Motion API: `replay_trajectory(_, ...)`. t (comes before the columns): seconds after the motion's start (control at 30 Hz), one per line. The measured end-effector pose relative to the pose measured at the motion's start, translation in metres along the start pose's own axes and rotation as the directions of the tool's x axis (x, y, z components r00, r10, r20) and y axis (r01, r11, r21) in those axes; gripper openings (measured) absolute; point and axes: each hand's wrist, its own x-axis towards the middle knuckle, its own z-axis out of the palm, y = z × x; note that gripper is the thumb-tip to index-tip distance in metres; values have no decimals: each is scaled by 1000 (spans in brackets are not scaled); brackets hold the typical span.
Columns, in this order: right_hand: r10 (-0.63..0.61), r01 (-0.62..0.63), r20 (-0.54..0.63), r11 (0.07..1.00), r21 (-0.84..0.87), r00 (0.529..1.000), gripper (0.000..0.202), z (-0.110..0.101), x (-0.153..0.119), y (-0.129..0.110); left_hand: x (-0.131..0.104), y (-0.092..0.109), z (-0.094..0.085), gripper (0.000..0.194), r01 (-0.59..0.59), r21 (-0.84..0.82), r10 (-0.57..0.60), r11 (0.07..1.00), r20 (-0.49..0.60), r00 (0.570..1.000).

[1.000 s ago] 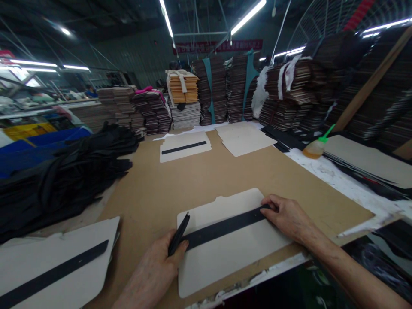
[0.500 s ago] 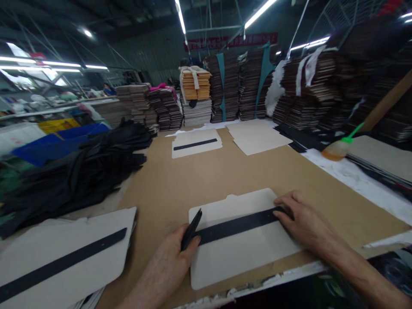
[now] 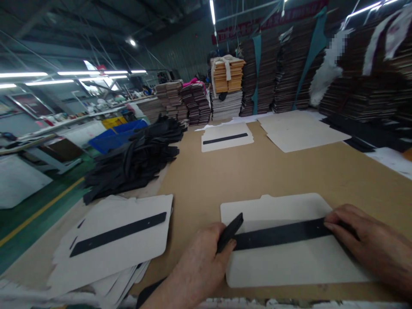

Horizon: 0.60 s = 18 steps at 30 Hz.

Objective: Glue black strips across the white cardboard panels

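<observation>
A pale cardboard panel (image 3: pixel 289 268) with rounded corners and a small tab lies on the brown work surface in front of me. Across its middle runs a flat black strip (image 3: pixel 283 234). My left hand (image 3: pixel 202 255) grips a folded bundle of black strips (image 3: pixel 230 232), its thumb by the left end of the strip on the panel. A dark tail (image 3: pixel 149 292) shows beneath my left wrist. At the strip's right end, my right hand (image 3: pixel 367 236) has thumb and fingers pinched on it.
To the left lies a pile of panels (image 3: pixel 128 253), the top one bearing a black strip. Behind it is a heap of black strips (image 3: pixel 128 159). Farther back sit another striped panel (image 3: pixel 225 146), plain panels (image 3: pixel 299 135) and tall brown stacks (image 3: pixel 260 81).
The view has turned left, so everything sits farther right in the picture. Both hands remain at the ends of the strip on the panel, the left still gripping its bundle.
</observation>
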Motion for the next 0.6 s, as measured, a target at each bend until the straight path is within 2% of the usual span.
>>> replay_trajectory(0.13,-4,5,13,1000,-10,1000,25,1,0,3,12,-4,2,28,10,84,-5,996,-55,998)
replay_trajectory(0.4,-57,56,-21,998,-39,998,30,6,2,13,21,-8,6,22,6,228,10,974,-66,998)
replay_trajectory(0.6,-82,81,-18,996,-47,996,32,8,4,19,23,-8,8,21,23,263,-5,965,-66,998)
